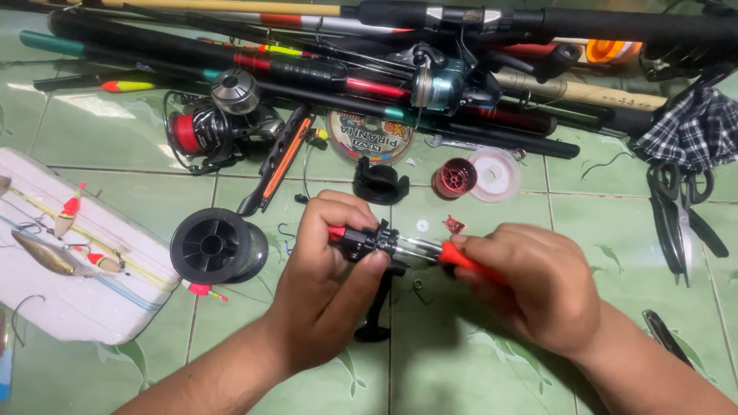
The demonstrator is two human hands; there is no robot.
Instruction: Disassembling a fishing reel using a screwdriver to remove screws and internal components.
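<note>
My left hand (327, 273) grips the black reel (369, 244) by its body, thumb pressed on the near side and fingers curled over the top, holding it just above the green tiled floor (477, 361). The reel's crank arm (377, 315) hangs down below my left thumb. My right hand (530, 284) is closed round an orange-handled tool (469, 263), its tip set against the reel's shiny end between my two hands. Just beyond the reel lie a small white washer (422, 226) and a little red part (453, 224), near each other on the floor. Farther back sit a black clip ring (380, 184), a red spool (455, 178) and a clear line spool (494, 174) touching it. To my left stands a big black spool (215, 246), and past it a white foam block (84, 307) wound with line and carrying floats and a fish-shaped lure (42, 253). A second reel with red line (204, 131) rests by a heap of rods (400, 46) along the top. At right lie scissors (680, 219) beside a checked cloth (696, 127).
</note>
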